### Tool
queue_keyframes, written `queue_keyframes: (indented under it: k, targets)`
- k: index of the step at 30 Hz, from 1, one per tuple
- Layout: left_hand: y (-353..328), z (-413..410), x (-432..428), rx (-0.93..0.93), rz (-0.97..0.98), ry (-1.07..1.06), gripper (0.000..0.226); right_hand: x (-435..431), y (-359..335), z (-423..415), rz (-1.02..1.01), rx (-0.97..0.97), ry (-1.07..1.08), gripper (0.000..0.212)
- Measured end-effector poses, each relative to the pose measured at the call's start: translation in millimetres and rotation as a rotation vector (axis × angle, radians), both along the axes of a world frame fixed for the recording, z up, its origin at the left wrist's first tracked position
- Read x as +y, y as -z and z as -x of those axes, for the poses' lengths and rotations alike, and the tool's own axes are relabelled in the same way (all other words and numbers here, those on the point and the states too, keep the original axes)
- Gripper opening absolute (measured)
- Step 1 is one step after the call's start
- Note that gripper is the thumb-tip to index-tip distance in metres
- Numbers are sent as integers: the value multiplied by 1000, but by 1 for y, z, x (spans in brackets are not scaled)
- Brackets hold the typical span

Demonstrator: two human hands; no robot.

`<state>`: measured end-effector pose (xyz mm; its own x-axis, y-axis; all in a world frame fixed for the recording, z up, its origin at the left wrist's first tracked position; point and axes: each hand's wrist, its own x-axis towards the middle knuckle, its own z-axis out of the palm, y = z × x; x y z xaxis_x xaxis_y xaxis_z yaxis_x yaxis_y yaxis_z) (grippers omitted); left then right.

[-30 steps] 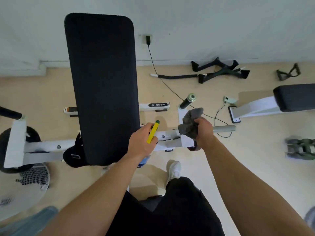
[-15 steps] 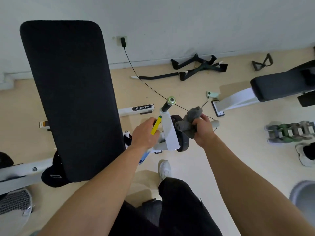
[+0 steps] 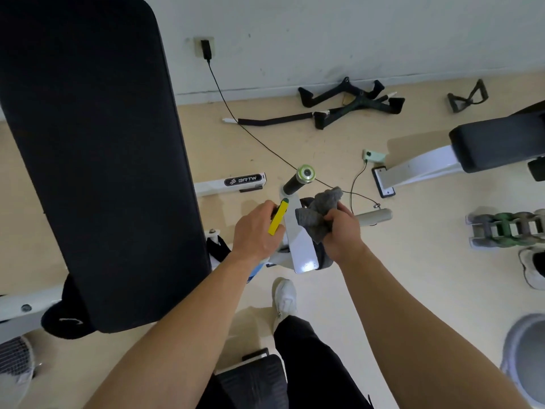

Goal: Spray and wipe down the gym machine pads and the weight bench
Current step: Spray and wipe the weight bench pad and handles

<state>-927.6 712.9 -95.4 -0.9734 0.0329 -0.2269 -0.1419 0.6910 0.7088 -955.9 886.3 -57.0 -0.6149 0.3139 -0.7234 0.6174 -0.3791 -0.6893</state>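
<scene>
Right hand: clenched on the grey cloth, now drawn in off the grey bar to the white lever arm.
Left hand: grasping the spray bottle, yellow trigger up, unchanged.
Back pad: has slid left in view, near the left hand.
Weight bench: far right, well apart.
Meaning: wiping looks to have moved along the frame; the bench seemingly remains.

The letters "BRTW", in white with a small striped logo before them, are showing on a black label. This label is sitting on a white metal bar of the machine frame, lying low by the floor.
</scene>
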Motion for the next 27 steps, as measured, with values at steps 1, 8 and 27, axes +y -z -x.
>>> queue_keyframes:
  k: [1, 8, 27]
  targets:
    - [3, 2, 1, 7, 11, 2, 13, -3, 4, 3, 12, 17, -1, 60]
    - [20, 13, -2, 31, 9, -33, 13, -21, 32, 23, 85, 154, -17, 60]
    - [45, 23, -41, 159, -247, 35, 20, -40, 100, 48, -778, 556, -381, 74]
